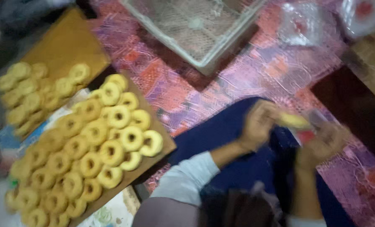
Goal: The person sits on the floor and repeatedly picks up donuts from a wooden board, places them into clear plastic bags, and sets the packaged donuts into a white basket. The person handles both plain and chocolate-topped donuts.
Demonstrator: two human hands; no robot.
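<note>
The doughnuts [111, 138] look matt and lie on a smooth wooden board [164, 147]; the mat [221, 84] is patterned cloth.

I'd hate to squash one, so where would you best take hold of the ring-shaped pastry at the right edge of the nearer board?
Probably by its outer rim, thumb and finger on opposite sides. That ring-shaped pastry lies flat at the edge of the wooden board, with others packed on its left. Coming from above and from the right, over the patterned mat, looks freest. The view is blurred, so finer detail cannot be told.
</note>
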